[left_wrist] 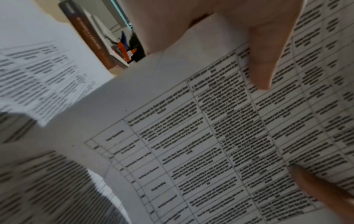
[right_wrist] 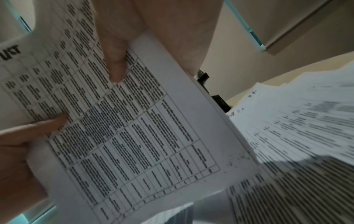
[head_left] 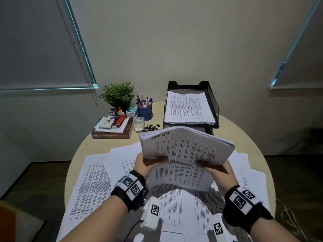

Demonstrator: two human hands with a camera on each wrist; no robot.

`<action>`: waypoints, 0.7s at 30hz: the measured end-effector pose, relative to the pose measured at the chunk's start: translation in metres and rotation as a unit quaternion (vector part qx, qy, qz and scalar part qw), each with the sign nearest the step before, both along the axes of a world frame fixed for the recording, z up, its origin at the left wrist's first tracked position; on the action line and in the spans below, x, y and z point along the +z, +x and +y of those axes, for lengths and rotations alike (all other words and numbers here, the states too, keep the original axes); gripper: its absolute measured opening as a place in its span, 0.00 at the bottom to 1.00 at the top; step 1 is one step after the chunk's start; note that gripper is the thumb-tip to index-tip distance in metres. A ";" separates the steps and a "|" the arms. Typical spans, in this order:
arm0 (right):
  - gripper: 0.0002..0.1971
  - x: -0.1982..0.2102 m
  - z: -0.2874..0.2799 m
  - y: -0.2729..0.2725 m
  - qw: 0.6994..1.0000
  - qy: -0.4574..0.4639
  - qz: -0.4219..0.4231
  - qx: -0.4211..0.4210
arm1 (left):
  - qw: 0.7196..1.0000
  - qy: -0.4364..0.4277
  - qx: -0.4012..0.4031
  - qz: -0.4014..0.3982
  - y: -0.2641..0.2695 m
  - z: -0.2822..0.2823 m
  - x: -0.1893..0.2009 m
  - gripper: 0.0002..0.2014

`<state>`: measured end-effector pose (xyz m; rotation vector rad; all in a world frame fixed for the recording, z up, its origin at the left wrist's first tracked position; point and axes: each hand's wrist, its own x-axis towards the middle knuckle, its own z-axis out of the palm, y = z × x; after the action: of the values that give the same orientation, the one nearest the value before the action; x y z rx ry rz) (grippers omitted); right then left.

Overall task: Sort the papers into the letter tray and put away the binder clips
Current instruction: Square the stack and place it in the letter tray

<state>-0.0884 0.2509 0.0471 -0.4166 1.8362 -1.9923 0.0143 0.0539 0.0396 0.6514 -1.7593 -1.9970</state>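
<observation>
A thick stack of printed table sheets point(head_left: 183, 154) is lifted above the round table, tilted up toward the black mesh letter tray point(head_left: 214, 102). My left hand point(head_left: 148, 163) grips its left side, thumb on top. My right hand point(head_left: 213, 165) grips its right side the same way. The stack point(left_wrist: 191, 136) fills the left wrist view, with my left thumb across the print; in the right wrist view the stack point(right_wrist: 124, 128) is pinched under my right thumb. The tray's top tier holds a pile of sheets point(head_left: 188, 109). Black binder clips point(head_left: 152, 127) lie in a small heap left of the tray.
Loose printed sheets point(head_left: 92, 186) cover the near half of the table point(head_left: 157, 109). At the back left stand a potted plant point(head_left: 118, 95), a blue pen cup point(head_left: 144, 110), a clear box point(head_left: 138, 124), and a book point(head_left: 111, 134) stacked with a stapler and small items.
</observation>
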 end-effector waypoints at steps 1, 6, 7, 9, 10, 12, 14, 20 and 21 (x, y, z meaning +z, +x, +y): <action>0.16 0.004 0.000 -0.002 1.000 -0.012 0.006 0.001 | 1.000 -0.004 -0.004 0.014 -0.003 -0.001 0.005 0.24; 0.15 -0.017 0.003 -0.003 0.998 0.053 -0.031 0.003 | 0.998 0.009 0.015 -0.060 0.001 0.008 -0.011 0.18; 0.14 -0.025 0.005 -0.001 0.996 0.075 -0.044 0.010 | 0.995 0.008 0.021 -0.095 0.005 0.012 -0.021 0.17; 0.14 -0.038 0.008 0.001 0.993 0.100 -0.056 0.028 | 0.989 -0.005 0.017 -0.144 0.009 0.014 -0.037 0.16; 0.14 -0.041 0.008 0.000 0.991 0.114 -0.056 0.035 | 0.988 -0.009 0.013 -0.156 0.010 0.013 -0.041 0.16; 0.13 -0.048 0.009 -0.005 0.988 0.141 -0.058 0.039 | 0.983 -0.014 0.000 -0.183 0.009 0.008 -0.048 0.15; 0.11 -0.060 0.009 -0.009 0.980 0.179 -0.075 0.044 | 0.972 -0.033 -0.019 -0.231 0.007 0.006 -0.058 0.12; 0.12 -0.091 0.012 -0.008 0.930 0.361 -0.039 0.058 | 0.918 -0.156 -0.038 -0.362 0.003 0.017 -0.074 0.14; 0.13 -0.093 0.012 -0.009 0.931 0.357 -0.035 0.065 | 0.919 -0.160 -0.033 -0.360 0.002 0.018 -0.073 0.12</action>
<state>-0.0971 0.2632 -0.0455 -0.2256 2.2439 -1.1140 0.0160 0.0716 -0.0337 1.3391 -2.4709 -1.5323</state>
